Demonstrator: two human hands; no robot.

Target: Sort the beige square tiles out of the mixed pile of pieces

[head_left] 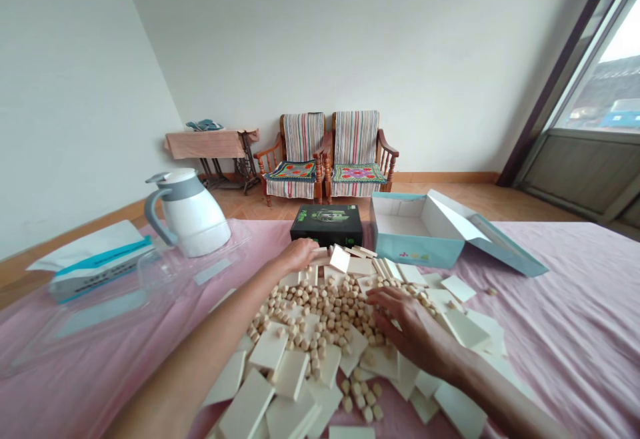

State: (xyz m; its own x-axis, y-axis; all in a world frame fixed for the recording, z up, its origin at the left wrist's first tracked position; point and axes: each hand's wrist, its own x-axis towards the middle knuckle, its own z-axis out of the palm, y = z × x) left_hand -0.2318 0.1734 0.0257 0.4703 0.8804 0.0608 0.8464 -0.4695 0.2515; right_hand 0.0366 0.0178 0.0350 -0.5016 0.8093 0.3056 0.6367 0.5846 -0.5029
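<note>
A heap of small wooden blocks (340, 309) lies before me, with pale flat wooden tiles (291, 373) scattered around and under it. My left hand (300, 254) reaches to the far side of the heap, beside the black box (327, 224). Its fingers are curled together near the edge of a tile; what they hold, if anything, is hidden. My right hand (405, 319) is low over the right part of the heap, fingers apart and bent down toward the blocks. A smaller cluster of blocks (361, 395) lies closer to me.
On the pink cloth (560, 305), an open light-blue box (417, 245) stands at the back right, its lid leaning outward. To the left are a white and grey jug (193, 215), clear plastic packaging (105, 315) and a tissue pack (103, 265). Two wooden armchairs (355, 152) stand beyond.
</note>
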